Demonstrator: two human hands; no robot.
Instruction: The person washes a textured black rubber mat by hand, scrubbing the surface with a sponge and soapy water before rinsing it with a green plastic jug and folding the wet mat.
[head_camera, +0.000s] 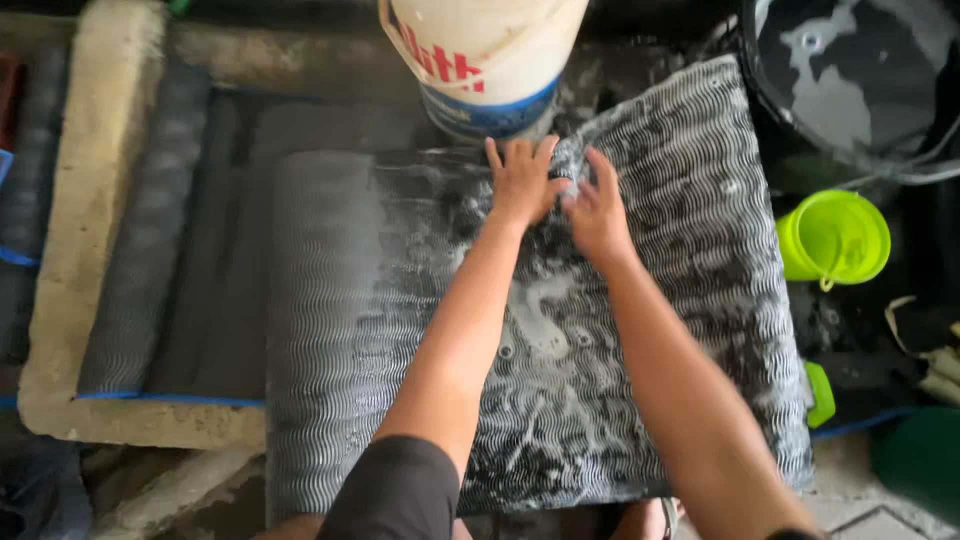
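Observation:
A dark grey ribbed mat (690, 250), wet and streaked with white soap foam, lies flat in front of me. My left hand (521, 180) presses on its far middle part with fingers spread, palm down. My right hand (596, 212) rests right beside it on the mat, fingers spread and touching the left hand's thumb side. Whether anything sits under the palms is hidden. Both forearms reach forward over the foamy mat.
A white bucket (482, 60) stands just beyond the hands. A second rolled grey mat (150, 250) lies left on a concrete slab (90, 200). A black basin of water (850, 70) sits at top right, a lime-green scoop (833, 237) below it.

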